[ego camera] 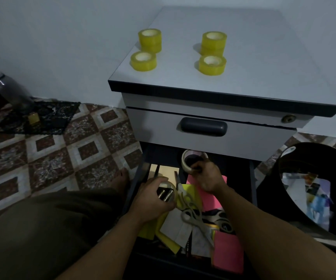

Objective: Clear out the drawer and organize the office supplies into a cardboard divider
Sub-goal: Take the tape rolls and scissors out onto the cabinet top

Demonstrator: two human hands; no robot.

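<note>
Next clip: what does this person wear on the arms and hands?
Nothing that shows. The left forearm and right forearm are bare to the frame edge, with no sleeves. The left hand and right hand have no gloves, and no watch, bracelet or ring is visible in the dim light.

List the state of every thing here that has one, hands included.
top drawer, shut.
bottom drawer, pulled open, cluttered with supplies.
left hand, grips a roll-shaped item over the bottom drawer.
right hand, grips the white tape roll.
white tape roll, tilted, at the drawer's back.
yellow tape rolls, on the cabinet top, two stacked pairs, two single.
scissors, blades closed, lying in the drawer.
</note>
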